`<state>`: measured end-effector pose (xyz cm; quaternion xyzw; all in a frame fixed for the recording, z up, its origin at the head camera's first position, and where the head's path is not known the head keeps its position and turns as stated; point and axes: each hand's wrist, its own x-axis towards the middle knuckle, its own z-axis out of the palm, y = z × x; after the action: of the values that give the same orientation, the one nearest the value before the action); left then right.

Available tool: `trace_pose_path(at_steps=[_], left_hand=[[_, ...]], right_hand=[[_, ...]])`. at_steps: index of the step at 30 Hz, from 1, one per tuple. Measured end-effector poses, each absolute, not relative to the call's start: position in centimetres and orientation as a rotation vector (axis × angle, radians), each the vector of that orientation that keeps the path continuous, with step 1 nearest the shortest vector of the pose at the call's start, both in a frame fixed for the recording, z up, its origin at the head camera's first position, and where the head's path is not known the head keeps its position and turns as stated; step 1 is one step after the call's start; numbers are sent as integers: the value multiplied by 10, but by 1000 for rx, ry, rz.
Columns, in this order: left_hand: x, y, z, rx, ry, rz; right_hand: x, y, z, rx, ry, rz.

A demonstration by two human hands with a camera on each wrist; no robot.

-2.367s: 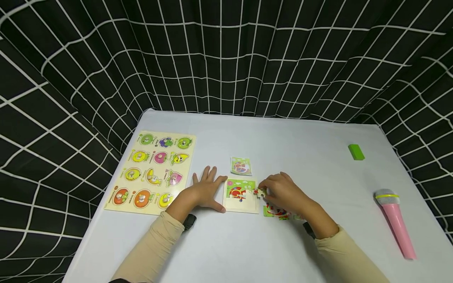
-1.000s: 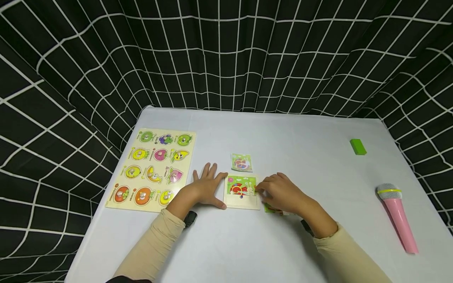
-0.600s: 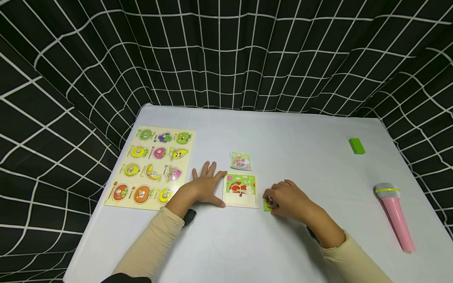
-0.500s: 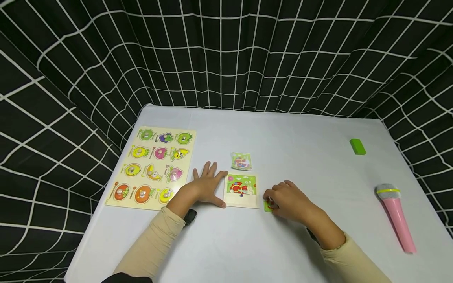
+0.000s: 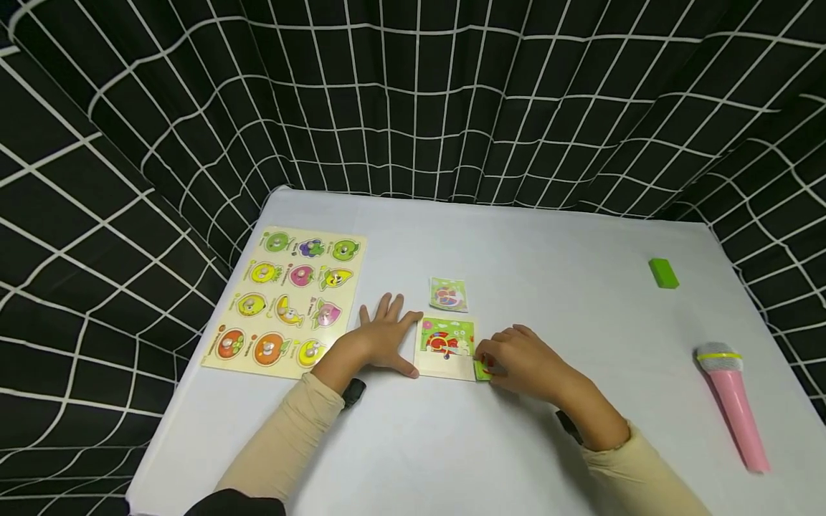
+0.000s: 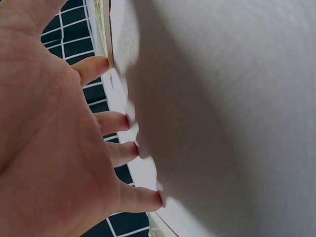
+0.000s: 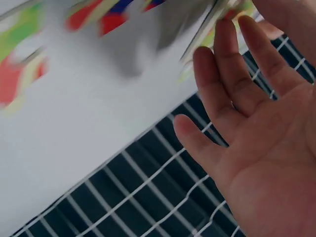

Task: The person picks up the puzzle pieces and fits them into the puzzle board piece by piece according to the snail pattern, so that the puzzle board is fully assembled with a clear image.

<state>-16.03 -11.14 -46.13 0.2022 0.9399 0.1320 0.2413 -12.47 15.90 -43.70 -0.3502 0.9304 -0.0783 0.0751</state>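
Note:
A small jigsaw tray (image 5: 445, 368) lies at the middle of the white table, its upper part filled with a red and green picture and its lower strip bare. With fingers spread, my left hand (image 5: 386, 342) rests along the tray's left edge, thumb and forefinger touching it. My right hand (image 5: 525, 364) pinches a green and red puzzle piece (image 5: 481, 370) against the tray's lower right edge; the hand covers much of the piece. Blurred loose puzzle pieces (image 7: 19, 64) lie on the table in the right wrist view, hidden under the hand in the head view.
Behind the tray lies a small picture card (image 5: 448, 294). A fruit knob-puzzle board (image 5: 293, 295) is at the left. On the right are a green block (image 5: 663, 273) and a pink toy microphone (image 5: 737, 412). A black grid curtain (image 5: 439, 107) surrounds the table.
My right hand set one piece into the tray's right side, drew back to the loose pieces, took a green and red one and brought it left to the tray. My left hand stayed put.

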Motion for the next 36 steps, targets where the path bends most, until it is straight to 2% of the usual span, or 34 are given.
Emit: trace_pose_path(at_steps=[11,21,36], left_hand=[[-162,-110,-460,548,2555,314],[-162,-111,-461,558,2566,286],[-162,-110,-460,553,2568,277]], right_hand=[[-129,108,-448,-1312,2855,-264],[-130,90,-456,-1250,2857,-264],[-128,90,-458,-1247,2871,-215]])
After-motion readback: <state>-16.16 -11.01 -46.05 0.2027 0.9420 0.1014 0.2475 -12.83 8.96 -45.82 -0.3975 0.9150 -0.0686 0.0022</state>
